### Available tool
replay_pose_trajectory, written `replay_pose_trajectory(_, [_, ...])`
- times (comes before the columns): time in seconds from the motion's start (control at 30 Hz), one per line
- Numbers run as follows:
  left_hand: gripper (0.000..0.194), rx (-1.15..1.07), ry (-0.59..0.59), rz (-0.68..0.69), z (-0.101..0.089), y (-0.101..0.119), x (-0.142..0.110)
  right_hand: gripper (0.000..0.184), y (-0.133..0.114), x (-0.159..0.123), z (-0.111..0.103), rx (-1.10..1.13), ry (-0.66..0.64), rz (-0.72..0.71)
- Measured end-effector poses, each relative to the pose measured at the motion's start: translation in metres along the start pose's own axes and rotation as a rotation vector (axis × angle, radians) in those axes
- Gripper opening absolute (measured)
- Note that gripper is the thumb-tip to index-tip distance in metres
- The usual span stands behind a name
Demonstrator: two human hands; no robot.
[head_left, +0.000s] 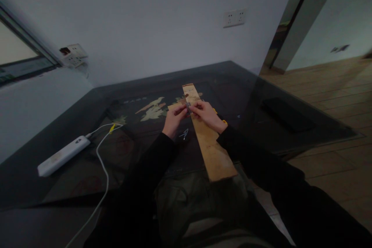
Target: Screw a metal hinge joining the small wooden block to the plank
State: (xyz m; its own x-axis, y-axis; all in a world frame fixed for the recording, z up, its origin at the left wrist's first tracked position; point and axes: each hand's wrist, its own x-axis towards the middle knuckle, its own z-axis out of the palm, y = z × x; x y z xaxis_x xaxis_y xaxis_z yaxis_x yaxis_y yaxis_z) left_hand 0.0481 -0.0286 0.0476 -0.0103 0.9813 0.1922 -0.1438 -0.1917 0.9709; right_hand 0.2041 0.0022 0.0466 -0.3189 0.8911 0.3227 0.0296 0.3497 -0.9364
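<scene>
Evidently, in the head view, both hands meet over the far part of a long wooden board [213,151], which lies aslant on the dark bench [162,81]. Its near end juts toward the person's lap, an arrangement that probably keeps the far part in easy reach. The left hand [174,118] is nearly closed, thumb and fingertips pinching a small dark metal piece [188,108] just above the board's left edge. The right hand [207,114] comes from the right, its wrist above the board and its fingers drawn together on the same piece; a grip from two sides likely steadies something so small. Whether the piece touches the wood, I cannot tell. A white power bank [64,155] and its white cable [105,168] lie well apart on the left, presumably out of the arms' way.
</scene>
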Motion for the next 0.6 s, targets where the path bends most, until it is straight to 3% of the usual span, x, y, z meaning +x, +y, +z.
replay_pose_trajectory(0.27, [0.029,-0.013,0.029,-0.035,-0.0003,-0.0017,0.0009,0.028,-0.0054,-0.0034,0.0004,-0.170,-0.026,-0.151])
replay_pose_trajectory(0.43, [0.029,-0.076,-0.050,-0.091,0.0005,0.0021,-0.0019,0.023,-0.0054,-0.0030,-0.0004,-0.186,0.031,-0.112])
replay_pose_trajectory(0.6, [0.025,-0.084,-0.037,-0.092,0.0012,0.0023,-0.0026,0.021,-0.0045,-0.0030,-0.0008,-0.217,0.052,-0.111])
